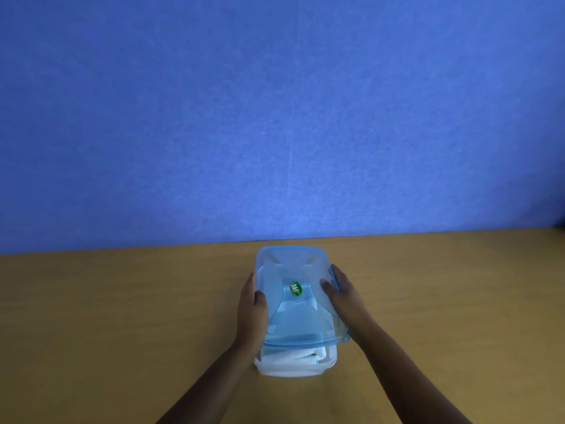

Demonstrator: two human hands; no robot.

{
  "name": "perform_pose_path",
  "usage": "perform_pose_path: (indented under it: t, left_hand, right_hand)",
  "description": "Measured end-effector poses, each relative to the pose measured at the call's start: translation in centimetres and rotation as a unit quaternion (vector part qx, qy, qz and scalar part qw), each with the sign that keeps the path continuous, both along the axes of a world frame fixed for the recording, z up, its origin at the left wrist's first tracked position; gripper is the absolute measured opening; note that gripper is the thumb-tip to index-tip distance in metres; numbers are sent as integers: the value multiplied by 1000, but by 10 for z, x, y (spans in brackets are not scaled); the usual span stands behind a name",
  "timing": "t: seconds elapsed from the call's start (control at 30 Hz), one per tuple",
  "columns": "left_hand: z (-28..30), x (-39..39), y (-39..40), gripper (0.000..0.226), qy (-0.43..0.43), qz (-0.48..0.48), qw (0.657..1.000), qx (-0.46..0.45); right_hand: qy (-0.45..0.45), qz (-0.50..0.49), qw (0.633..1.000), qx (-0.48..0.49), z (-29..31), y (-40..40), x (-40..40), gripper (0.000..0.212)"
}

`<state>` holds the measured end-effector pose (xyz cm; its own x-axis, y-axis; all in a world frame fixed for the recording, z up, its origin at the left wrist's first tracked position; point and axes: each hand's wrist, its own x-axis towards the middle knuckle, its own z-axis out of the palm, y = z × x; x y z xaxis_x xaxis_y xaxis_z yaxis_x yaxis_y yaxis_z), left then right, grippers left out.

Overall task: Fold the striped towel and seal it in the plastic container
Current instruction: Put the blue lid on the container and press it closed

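A clear plastic container (pixel 295 370) stands on the wooden table near its middle. The folded towel (pixel 301 353) lies inside it, white with a faint blue-green edge, seen through the near gap. A translucent blue lid (pixel 293 264) with a green sticker hovers over the container, its near edge raised above the rim. My left hand (pixel 252 304) grips the lid's left side, thumb on top. My right hand (pixel 341 290) grips the lid's right side, thumb on top.
The wooden table (pixel 122 316) stretches left and right of the container. A blue wall (pixel 275 117) rises right behind the table's far edge, just beyond the lid.
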<state>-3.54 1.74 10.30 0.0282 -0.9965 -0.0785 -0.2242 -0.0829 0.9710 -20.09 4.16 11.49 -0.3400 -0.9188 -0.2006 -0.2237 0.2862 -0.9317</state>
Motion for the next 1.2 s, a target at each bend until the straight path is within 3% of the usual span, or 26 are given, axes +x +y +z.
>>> perform_pose_path:
  t: [0.27,0.37,0.5,0.67,1.07,1.2]
  left_hand:
    - [-4,2,-9,55,-3,-15,1000,21]
    - [-12,2,-12,69,-22,-22,999,20]
    - [-19,1,-15,54,-23,-24,999,30]
    - [-23,0,-15,56,-24,-26,999,29]
    - [-27,5,-10,55,-7,-22,1000,20]
    - [-31,6,-9,55,-8,-27,1000,15]
  right_hand:
    - [35,15,999,38,-12,-11,2,56]
    - [31,1,998,50,-13,-11,3,48]
    - [34,-14,998,59,-18,-10,2,46]
    - [36,-14,998,46,-21,-8,2,24]
    - [35,-9,998,47,-24,-4,6,19]
    - [32,-10,998,48,-26,-1,6,26]
